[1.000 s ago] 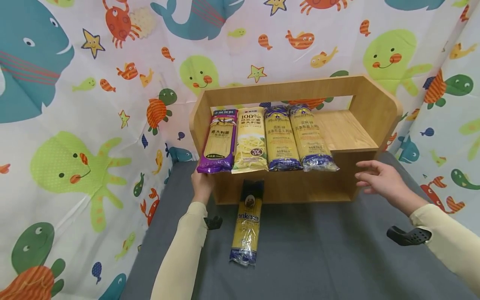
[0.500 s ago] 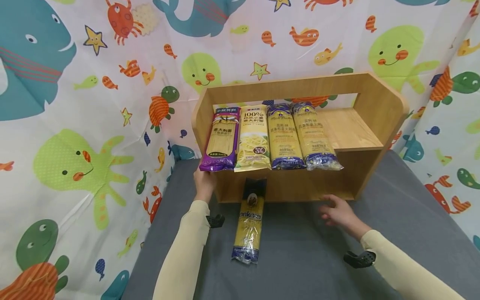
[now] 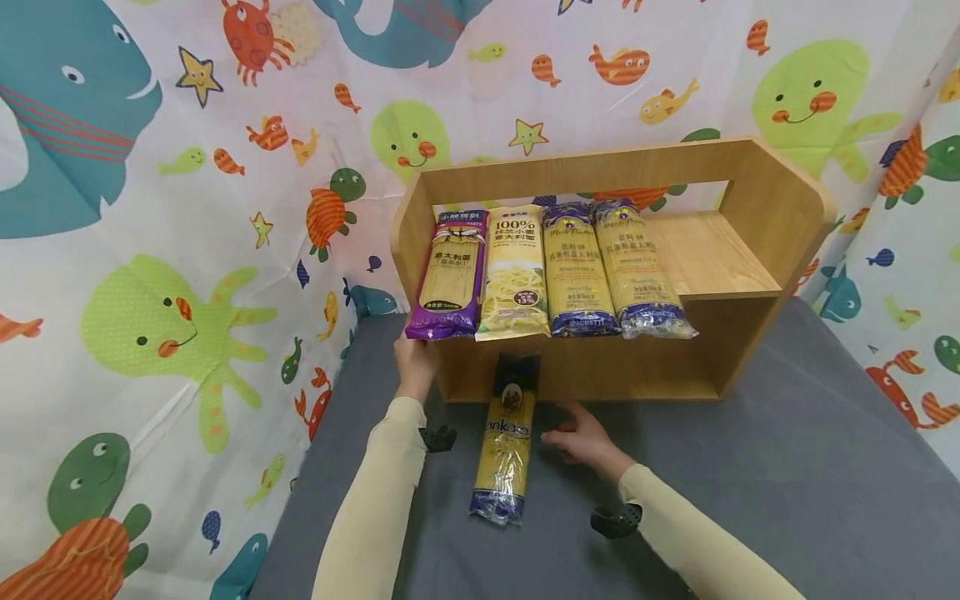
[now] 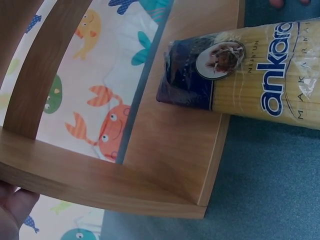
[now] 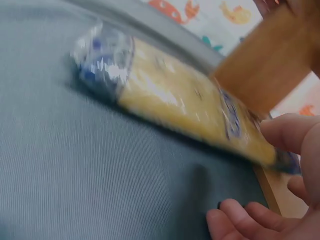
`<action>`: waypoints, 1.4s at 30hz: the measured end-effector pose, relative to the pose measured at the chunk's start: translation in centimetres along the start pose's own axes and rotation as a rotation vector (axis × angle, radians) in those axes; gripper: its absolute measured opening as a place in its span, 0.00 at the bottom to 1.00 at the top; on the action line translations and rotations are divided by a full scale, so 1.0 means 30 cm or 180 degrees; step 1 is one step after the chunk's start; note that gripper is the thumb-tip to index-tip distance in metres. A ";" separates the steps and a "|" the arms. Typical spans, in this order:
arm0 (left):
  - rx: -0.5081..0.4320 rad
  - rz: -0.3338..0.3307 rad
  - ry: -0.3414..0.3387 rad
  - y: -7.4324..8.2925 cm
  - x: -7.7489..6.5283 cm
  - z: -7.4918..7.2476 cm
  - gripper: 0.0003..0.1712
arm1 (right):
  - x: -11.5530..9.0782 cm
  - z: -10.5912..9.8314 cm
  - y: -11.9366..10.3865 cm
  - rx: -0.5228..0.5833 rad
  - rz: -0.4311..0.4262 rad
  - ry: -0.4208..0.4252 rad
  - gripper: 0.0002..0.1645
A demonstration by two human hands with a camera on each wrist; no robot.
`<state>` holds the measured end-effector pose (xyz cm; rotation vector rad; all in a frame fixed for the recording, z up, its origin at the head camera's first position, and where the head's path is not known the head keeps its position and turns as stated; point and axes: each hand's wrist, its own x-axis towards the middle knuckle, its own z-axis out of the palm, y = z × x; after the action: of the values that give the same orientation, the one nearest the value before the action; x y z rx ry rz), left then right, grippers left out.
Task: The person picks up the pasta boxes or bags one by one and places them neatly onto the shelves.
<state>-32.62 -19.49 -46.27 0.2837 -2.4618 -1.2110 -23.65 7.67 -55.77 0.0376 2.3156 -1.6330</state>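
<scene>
A yellow and blue pack of ankara spaghetti (image 3: pixel 504 454) lies on the grey table, its dark end resting on the lower board of a wooden shelf (image 3: pixel 622 371). My left hand (image 3: pixel 415 367) grips the shelf's left side panel, below a purple pasta pack (image 3: pixel 447 279); in the left wrist view its fingers (image 4: pixel 20 204) lie at the panel's edge. Just right of the spaghetti pack is my right hand (image 3: pixel 588 437), fingers spread and holding nothing. In the right wrist view its thumb (image 5: pixel 285 131) overlaps the pack's printed end.
On the upper board lie a white and yellow noodle pack (image 3: pixel 513 275) and two blue and yellow spaghetti packs (image 3: pixel 579 275) (image 3: pixel 641 275), beside the purple one. Their ends stick out past the board's front edge. A sea-animal curtain (image 3: pixel 225 208) hangs behind and at the sides.
My right hand has moved left and down, from beside the shelf's right end to next to the ankara spaghetti pack. My left hand stays at the side panel. The view has shifted slightly.
</scene>
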 end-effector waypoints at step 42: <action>0.0029 0.0119 0.0085 -0.011 -0.009 0.005 0.19 | 0.018 0.216 -0.075 -0.0592 -0.0240 0.0355 0.50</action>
<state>-32.43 -19.48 -46.67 0.2536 -2.4396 -1.1733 -23.08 0.81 -55.81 0.0004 2.5733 -1.4767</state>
